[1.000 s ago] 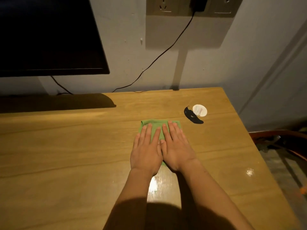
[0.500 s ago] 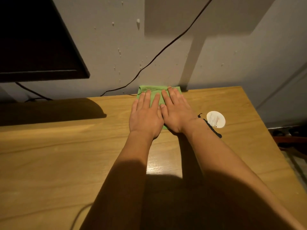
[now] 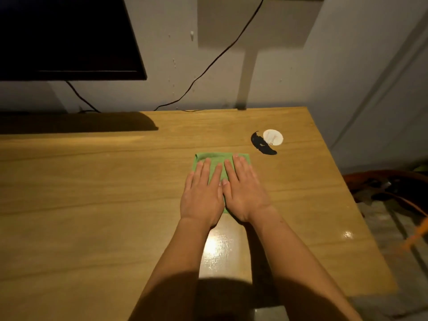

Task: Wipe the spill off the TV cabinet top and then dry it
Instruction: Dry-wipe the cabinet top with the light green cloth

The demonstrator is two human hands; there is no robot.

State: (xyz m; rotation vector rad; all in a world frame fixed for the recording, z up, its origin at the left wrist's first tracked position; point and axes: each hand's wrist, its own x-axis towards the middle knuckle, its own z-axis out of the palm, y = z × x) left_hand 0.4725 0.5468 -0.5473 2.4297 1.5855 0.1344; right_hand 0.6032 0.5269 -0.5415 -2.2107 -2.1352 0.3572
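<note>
Cloth is being pressed flat on counter by both hands, left and right, fingers extended, nothing gripped; disc lying at 2 o'clock.

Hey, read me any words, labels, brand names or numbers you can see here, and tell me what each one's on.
No text here can be read.
White round disc on the cabinet top: faint reddish marks, too small and blurred to read.
TV: dark, no brand visible.
Green cloth under both hands: no label showing.

Two bare forearms, no sleeves, left hand, right hand, ringless
</note>
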